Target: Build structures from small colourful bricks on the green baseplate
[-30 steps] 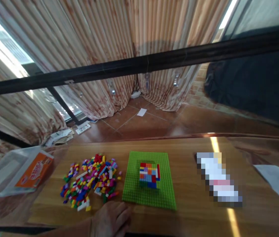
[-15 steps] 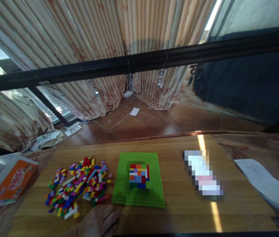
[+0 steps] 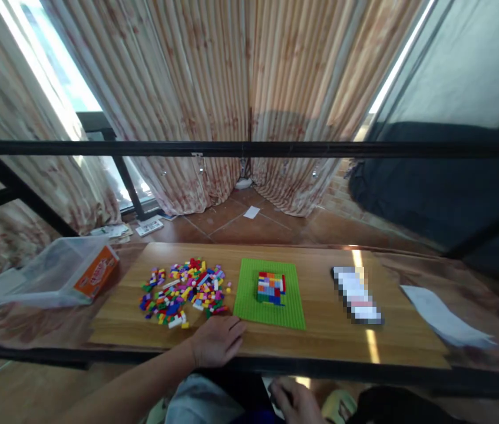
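Observation:
My left hand (image 3: 216,341) lies flat on the wooden table's (image 3: 333,335) front edge, fingers stretched toward the near left corner of a green baseplate (image 3: 247,303). A small block of mixed-colour bricks (image 3: 271,288) stands on the baseplate. Left of the plate lies a loose pile of small coloured bricks (image 3: 182,290), just beyond my fingers. My right hand (image 3: 296,400) is below the table edge near my lap, fingers curled; whether it holds anything is hidden.
A clear plastic box with an orange label (image 3: 70,274) sits at the table's left end. A blurred flat object (image 3: 357,294) and a white sheet of paper (image 3: 446,318) lie to the right. A black bar (image 3: 249,148) crosses in front of striped curtains.
The view has pulled back and up, so the table looks smaller and my forearm, lap and right hand now show. My left hand stays at the table's front edge.

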### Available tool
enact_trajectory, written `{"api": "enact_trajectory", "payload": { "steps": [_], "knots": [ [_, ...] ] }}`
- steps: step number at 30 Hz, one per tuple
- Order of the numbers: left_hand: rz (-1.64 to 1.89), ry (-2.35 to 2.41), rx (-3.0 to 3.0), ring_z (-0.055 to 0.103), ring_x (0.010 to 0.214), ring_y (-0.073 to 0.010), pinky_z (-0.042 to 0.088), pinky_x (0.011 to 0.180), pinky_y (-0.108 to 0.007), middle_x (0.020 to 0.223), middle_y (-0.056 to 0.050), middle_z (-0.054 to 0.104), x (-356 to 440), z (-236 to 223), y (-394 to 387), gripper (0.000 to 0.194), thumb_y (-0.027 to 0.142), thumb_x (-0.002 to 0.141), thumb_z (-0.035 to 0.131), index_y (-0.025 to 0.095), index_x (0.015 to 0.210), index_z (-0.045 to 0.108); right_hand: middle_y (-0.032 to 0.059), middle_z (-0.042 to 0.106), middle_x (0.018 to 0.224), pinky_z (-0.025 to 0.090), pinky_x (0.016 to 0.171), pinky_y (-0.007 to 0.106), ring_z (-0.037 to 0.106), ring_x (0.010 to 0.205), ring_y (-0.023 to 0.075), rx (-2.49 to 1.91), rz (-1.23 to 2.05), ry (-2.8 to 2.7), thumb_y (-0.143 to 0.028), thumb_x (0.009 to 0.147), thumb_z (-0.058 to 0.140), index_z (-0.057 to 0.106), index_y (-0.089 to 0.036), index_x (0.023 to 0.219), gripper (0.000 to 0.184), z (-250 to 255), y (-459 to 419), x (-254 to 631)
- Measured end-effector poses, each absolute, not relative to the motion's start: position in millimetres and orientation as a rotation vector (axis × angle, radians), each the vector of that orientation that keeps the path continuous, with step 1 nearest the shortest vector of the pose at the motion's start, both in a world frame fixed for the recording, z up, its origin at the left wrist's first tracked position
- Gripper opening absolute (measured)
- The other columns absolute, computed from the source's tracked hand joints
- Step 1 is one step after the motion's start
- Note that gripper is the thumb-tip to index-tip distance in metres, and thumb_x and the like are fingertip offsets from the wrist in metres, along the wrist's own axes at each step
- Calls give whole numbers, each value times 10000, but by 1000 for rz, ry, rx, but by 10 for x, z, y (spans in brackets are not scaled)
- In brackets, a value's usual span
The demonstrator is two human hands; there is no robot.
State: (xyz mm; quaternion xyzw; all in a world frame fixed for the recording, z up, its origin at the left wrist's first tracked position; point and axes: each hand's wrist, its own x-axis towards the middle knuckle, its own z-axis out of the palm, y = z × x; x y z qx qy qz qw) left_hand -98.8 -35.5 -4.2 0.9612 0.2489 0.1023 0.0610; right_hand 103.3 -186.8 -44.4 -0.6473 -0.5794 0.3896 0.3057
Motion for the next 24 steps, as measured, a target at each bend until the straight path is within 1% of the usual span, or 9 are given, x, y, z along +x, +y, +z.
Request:
{"api": "enact_trajectory", "payload": {
  "steps": [5, 7, 9, 11, 13, 15, 17, 20, 24],
  "knots": [
    [567, 684, 2864, 594, 744, -182, 489, 663, -306, 837, -62, 636, -1095, -17, -444, 198, 185, 908, 410, 213, 973, 595, 70, 714, 761, 507, 676, 266, 664, 719, 204, -1731, 835, -1473, -538, 884, 442, 728, -211, 773, 449, -267, -1767, 1063],
    [716, 809, 2813, 611, 780, -197, 509, 688, -323, 853, -69, 649, -1314, 73, -420, 191, 195, 904, 437, 235, 980, 607, 88, 735, 799, 526, 691, 253, 689, 746, 209, -1724, 826, -1505, -551, 875, 461, 743, -205, 806, 452, -291, -1731, 1071],
    [939, 1164, 2680, 631, 890, -219, 527, 778, -352, 951, -82, 664, -1685, 203, -300, 188, 234, 888, 477, 245, 1018, 613, 103, 753, 865, 547, 724, 263, 711, 794, 227, -1735, 802, -1504, -569, 854, 490, 755, -212, 837, 445, -380, -1676, 1106],
    [1176, 1799, 2345, 633, 959, -238, 523, 845, -374, 1003, -91, 662, -2179, 331, -98, 238, 315, 875, 492, 221, 1056, 615, 115, 757, 933, 561, 749, 282, 719, 857, 253, -1768, 741, -1456, -604, 817, 518, 764, -211, 854, 464, -490, -1618, 1160],
    [1241, 2188, 2079, 610, 1009, -320, 495, 874, -478, 1089, -200, 625, -2702, 398, 127, 392, 338, 857, 468, 94, 1145, 574, 108, 758, 940, 567, 765, 291, 721, 879, 262, -1797, 744, -1442, -621, 787, 541, 767, -218, 855, 467, -573, -1577, 1221],
    [958, 2546, 1767, 582, 1102, -342, 458, 946, -475, 1141, -234, 619, -3132, 368, 309, 469, 356, 835, 462, 41, 1168, 562, 99, 759, 940, 570, 765, 290, 722, 880, 261, -1825, 779, -1448, -620, 778, 548, 766, -225, 872, 461, -605, -1556, 1275],
    [573, 2528, 1573, 606, 1085, -335, 470, 926, -436, 1125, -225, 649, -3388, 262, 410, 472, 379, 854, 436, 47, 1160, 575, 93, 762, 914, 572, 739, 287, 726, 848, 257, -1859, 827, -1443, -622, 777, 548, 762, -227, 891, 463, -598, -1544, 1311],
    [450, 2490, 1498, 650, 1004, -329, 498, 852, -403, 1037, -201, 695, -3473, 86, 437, 432, 394, 864, 416, 84, 1074, 631, 87, 762, 831, 569, 687, 289, 726, 783, 255, -1920, 888, -1387, -651, 756, 553, 756, -223, 887, 491, -554, -1524, 1321],
    [391, 2518, 1473, 621, 1069, -376, 477, 882, -443, 1101, -245, 672, -3403, 2, 413, 517, 460, 868, 394, 59, 1087, 636, 81, 750, 761, 547, 678, 299, 714, 747, 250, -1938, 935, -1307, -671, 756, 540, 737, -211, 897, 520, -439, -1495, 1249]
  ]
}}
